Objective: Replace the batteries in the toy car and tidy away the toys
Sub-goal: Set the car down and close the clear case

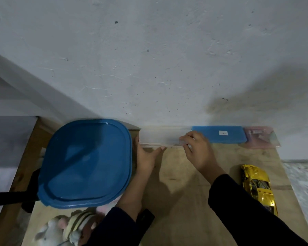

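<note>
the toy car, gold and yellow, lies on its wheels on the surface, well to the right of our fingers and nearer to us, with nobody touching it. we judge the task to be at an early stage: no batteries show, we cannot see the car's underside or any open hatch, and no toy looks put away. both hands are at a clear box that stands against the wall with its lid off. the left hand braces the box's near left corner with straight, spread fingers and thumb. the right hand has its fingers curled over the near rim, gripping it as far as we can tell. whether they also pinch something small is unclear. just right of the right fingers lies a small blue lid, and past it a pinkish packet whose contents are too blurred to name. touching the left fingers on their left is a big tub with a blue lid, still closed, so it must be opened before toys go in. a plush toy lies near our left sleeve, waiting.
</note>
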A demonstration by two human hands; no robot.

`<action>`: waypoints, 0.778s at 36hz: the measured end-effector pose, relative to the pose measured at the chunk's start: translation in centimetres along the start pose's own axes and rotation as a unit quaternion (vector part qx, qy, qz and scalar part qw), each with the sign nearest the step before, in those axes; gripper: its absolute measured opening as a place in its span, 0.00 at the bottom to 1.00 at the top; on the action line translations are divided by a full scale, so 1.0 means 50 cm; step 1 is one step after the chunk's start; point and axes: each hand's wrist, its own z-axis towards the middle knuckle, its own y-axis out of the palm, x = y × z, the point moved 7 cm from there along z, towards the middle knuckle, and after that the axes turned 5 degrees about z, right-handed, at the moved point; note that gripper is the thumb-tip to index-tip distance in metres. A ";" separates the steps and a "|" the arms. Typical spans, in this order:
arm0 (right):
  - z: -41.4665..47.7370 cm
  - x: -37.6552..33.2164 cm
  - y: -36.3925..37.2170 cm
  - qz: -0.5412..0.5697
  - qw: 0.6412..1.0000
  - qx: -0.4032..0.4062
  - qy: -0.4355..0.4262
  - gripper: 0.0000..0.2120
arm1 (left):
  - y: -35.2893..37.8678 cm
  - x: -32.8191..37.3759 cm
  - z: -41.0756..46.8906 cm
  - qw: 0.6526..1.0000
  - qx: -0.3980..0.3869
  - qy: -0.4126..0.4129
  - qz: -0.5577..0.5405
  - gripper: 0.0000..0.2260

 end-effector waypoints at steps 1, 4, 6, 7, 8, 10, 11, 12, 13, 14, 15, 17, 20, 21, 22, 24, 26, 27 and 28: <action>-0.004 0.001 0.006 0.004 1.000 -0.011 0.009 0.09 | 0.000 -0.003 -0.002 1.000 -0.006 -0.004 0.001 0.40; -0.011 0.002 0.018 0.022 0.999 -0.026 0.026 0.10 | -0.003 -0.012 -0.003 1.000 -0.011 -0.015 -0.007 0.41; -0.010 0.002 0.017 0.025 0.999 -0.019 0.029 0.10 | -0.005 -0.016 -0.001 1.000 -0.002 -0.023 -0.016 0.40; -0.008 0.002 0.017 0.021 0.999 -0.018 0.028 0.10 | -0.006 -0.018 0.001 0.999 0.004 -0.027 -0.021 0.39; -0.007 0.002 0.018 0.014 0.999 -0.019 0.028 0.10 | -0.005 -0.019 0.002 0.999 0.009 -0.031 -0.024 0.38; -0.003 0.003 0.020 0.003 0.999 -0.021 0.027 0.10 | -0.003 -0.018 0.004 0.999 0.015 -0.030 -0.021 0.37; 0.000 0.003 0.021 0.003 1.000 -0.019 0.023 0.09 | -0.001 -0.016 0.005 0.999 0.017 -0.028 -0.018 0.37; 0.002 0.004 0.022 0.003 1.000 -0.017 0.021 0.09 | 0.001 -0.014 0.006 0.999 0.016 -0.028 -0.017 0.37; 0.004 0.005 0.023 0.001 1.000 -0.015 0.022 0.09 | 0.003 -0.012 0.006 0.999 0.014 -0.029 -0.018 0.36; 0.006 0.008 0.024 -0.001 1.000 -0.014 0.027 0.09 | 0.005 -0.009 0.007 0.999 0.012 -0.029 -0.021 0.36; 0.007 0.009 0.024 -0.002 0.999 -0.013 0.033 0.09 | 0.007 -0.007 0.009 0.999 0.010 -0.028 -0.025 0.36; 0.012 0.007 0.022 -0.011 0.999 -0.001 0.036 0.08 | 0.008 -0.003 0.014 0.999 0.013 -0.023 -0.023 0.34; 0.021 0.004 0.025 -0.025 0.999 0.004 0.033 0.07 | 0.012 0.006 0.018 1.000 0.022 -0.019 -0.007 0.33; 0.024 0.006 0.027 -0.027 0.999 -0.003 0.036 0.07 | 0.013 0.006 0.019 0.999 0.027 -0.019 -0.004 0.33; 0.027 0.008 0.028 -0.027 0.999 -0.008 0.041 0.07 | 0.014 0.005 0.018 0.999 0.032 -0.017 -0.004 0.33; 0.028 0.013 0.030 -0.023 0.999 -0.011 0.047 0.08 | 0.015 0.001 0.015 0.999 0.046 -0.010 -0.007 0.33; 0.024 0.016 0.033 -0.011 0.998 -0.017 0.052 0.08 | 0.015 0.000 0.013 0.998 0.063 -0.002 0.000 0.32; 0.023 0.017 0.035 0.001 0.998 -0.020 0.053 0.09 | 0.015 -0.001 0.014 0.997 0.073 0.001 0.005 0.31; 0.022 0.021 0.038 0.012 0.998 -0.023 0.054 0.09 | 0.016 -0.001 0.014 0.996 0.083 0.005 0.010 0.31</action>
